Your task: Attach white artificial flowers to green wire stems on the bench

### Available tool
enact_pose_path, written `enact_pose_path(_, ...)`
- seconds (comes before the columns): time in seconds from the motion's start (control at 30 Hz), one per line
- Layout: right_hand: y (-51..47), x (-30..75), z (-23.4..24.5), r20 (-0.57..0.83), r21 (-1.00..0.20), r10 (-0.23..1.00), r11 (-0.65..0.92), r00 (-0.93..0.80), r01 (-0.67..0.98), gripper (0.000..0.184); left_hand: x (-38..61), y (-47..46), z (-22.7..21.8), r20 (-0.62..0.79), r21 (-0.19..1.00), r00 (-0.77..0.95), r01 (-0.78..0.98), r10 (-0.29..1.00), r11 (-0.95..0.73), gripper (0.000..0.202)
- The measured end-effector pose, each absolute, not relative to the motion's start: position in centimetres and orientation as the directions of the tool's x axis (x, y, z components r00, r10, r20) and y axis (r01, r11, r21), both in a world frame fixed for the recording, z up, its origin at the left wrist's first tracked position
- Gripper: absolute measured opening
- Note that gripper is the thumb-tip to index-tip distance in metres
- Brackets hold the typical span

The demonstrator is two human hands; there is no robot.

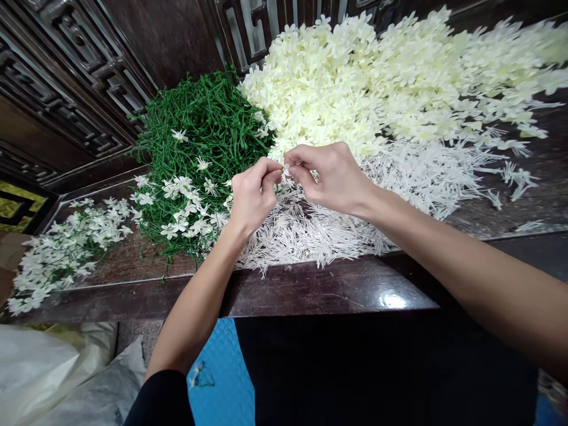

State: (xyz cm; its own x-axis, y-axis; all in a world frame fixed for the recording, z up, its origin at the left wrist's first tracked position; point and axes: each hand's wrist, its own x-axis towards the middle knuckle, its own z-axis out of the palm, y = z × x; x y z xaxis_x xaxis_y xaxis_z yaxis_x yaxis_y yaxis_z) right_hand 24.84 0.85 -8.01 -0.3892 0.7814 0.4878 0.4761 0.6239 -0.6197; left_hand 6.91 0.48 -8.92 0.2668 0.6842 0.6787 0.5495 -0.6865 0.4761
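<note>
Thumb and forefinger of my left hand (254,192) are pinched together, meeting the fingertips of my right hand (326,174). Between them is a small white artificial flower (286,170), its finer parts partly hidden by my fingers. My right hand pinches the flower; what my left fingertips grip is too small to make out. Just beyond my hands lies a big heap of cream-white petal pieces (323,89). Below and right of them spreads a pile of thin white stamen-like strands (310,234). Left of my hands is a mound of green plastic stems (199,118) with several white flowers (180,204) on it.
Assembled white flowers with green stems (75,242) lie at the bench's left end. The dark wooden bench (319,290) has a carved lattice back (89,59). White sacks (48,367) stand on the floor at lower left, beside a blue mat (226,367).
</note>
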Motion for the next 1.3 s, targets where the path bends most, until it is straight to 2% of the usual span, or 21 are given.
enact_pose_path(0.17, 0.9, 25.1, -7.3, 0.468, -0.724, 0.806, 0.584, -0.362, 0.366, 0.013, 6.8, 0.7, -8.7, 0.676, 0.519, 0.258, 0.498, 0.69, -0.695, 0.015)
enact_pose_path(0.37, 1.2, 26.0, -5.9, 0.358, -0.848, 0.861, 0.462, -0.362, 0.261, 0.005, 6.6, 0.9, -8.1, 0.578, 0.616, 0.26, 0.481, 0.773, -0.623, 0.011)
enact_pose_path(0.5, 2.5, 27.3, -6.0, 0.351, -0.847, 0.89, 0.434, -0.29, 0.306, 0.011, 6.5, 1.0, -8.0, 0.515, 0.74, 0.182, 0.399, 0.838, -0.541, 0.007)
enact_pose_path(0.6, 3.7, 28.2, -7.1, 0.374, -0.774, 0.902, 0.433, -0.218, 0.462, 0.009, 6.3, 1.4, -8.0, 0.41, 0.859, 0.097, 0.293, 0.907, -0.42, 0.007)
enact_pose_path(0.7, 4.4, 28.5, -8.6, 0.316, -0.647, 0.89, 0.455, -0.327, 0.612, 0.011, 5.9, 2.0, -8.2, 0.313, 0.932, 0.03, 0.183, 0.949, -0.313, 0.003)
enact_pose_path(0.83, 4.2, 28.0, -10.2, 0.308, -0.427, 0.808, 0.59, -0.503, 0.686, 0.029, 5.5, 2.6, -8.6, 0.245, 0.961, 0.014, 0.132, 0.969, -0.245, 0.014)
enact_pose_path(1.0, 3.9, 27.6, -10.6, 0.298, -0.333, 0.814, 0.578, -0.498, 0.745, 0.033, 5.3, 2.5, -8.9, 0.241, 0.962, 0.043, 0.123, 0.97, -0.244, 0.023)
enact_pose_path(1.13, 4.1, 27.7, -9.9, 0.397, -0.413, 0.827, 0.549, -0.399, 0.726, 0.022, 5.4, 2.3, -8.8, 0.257, 0.958, 0.042, 0.115, 0.965, -0.261, 0.022)
enact_pose_path(1.2, 4.0, 27.7, -9.3, 0.448, -0.531, 0.843, 0.518, -0.297, 0.671, 0.013, 5.5, 2.1, -8.5, 0.262, 0.957, 0.051, 0.116, 0.964, -0.266, 0.02)
enact_pose_path(1.3, 3.5, 27.4, -8.0, 0.435, -0.741, 0.886, 0.454, -0.162, 0.494, 0.012, 5.9, 1.8, -8.0, 0.252, 0.958, 0.059, 0.127, 0.966, -0.257, 0.016)
